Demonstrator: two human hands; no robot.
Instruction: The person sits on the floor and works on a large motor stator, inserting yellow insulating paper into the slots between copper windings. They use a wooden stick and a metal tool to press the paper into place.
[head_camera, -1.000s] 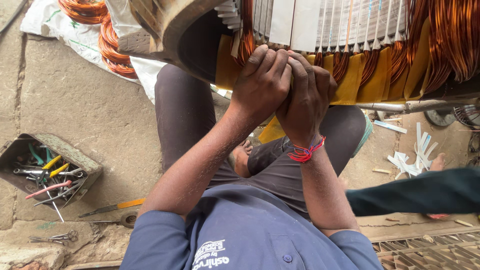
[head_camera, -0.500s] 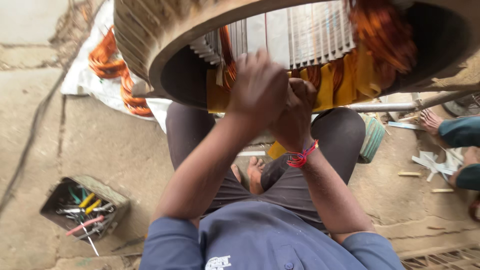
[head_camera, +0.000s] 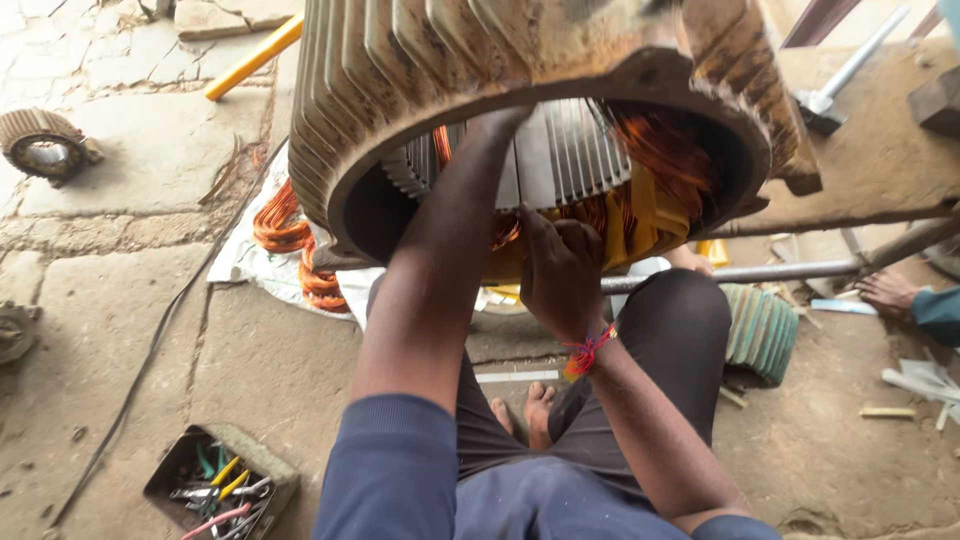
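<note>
Since the last frame our view tipped up: whole stator housing (head_camera: 520, 90) now visible, and our left hand (head_camera: 500, 125) went from clasped with the right to reaching deep into the bore.

Near: tool box (head_camera: 222, 480) on the floor at lower left, open, with pliers and yellow- and red-handled tools, kept within arm's reach. Our bare foot (head_camera: 540, 405) shows between the knees; we sit close so both arms reach the winding.

Right hand (head_camera: 560, 270), red thread at the wrist, has its fingers curled and pressing on the copper winding (head_camera: 600, 215) at the lower rim, over the yellow insulation sheet (head_camera: 650, 215). Likely holding the coil end down while the other hand works inside. Left hand: fingers lost against the slotted core, so we cannot tell how it grips.

Housing is ribbed and rusty, lying on its side with the bore facing us, and seems to rest on a metal bar (head_camera: 800, 270) that runs right.

Farther: loose copper coils (head_camera: 290, 235) on a white sheet (head_camera: 240, 265) left of the housing, kept off the dirt. Green ribbed part (head_camera: 760, 330) right of the knee. Another person's hand (head_camera: 890, 293) at the right edge. Small rusty motor part (head_camera: 40, 145) far left.

No readable labels or signs.
</note>
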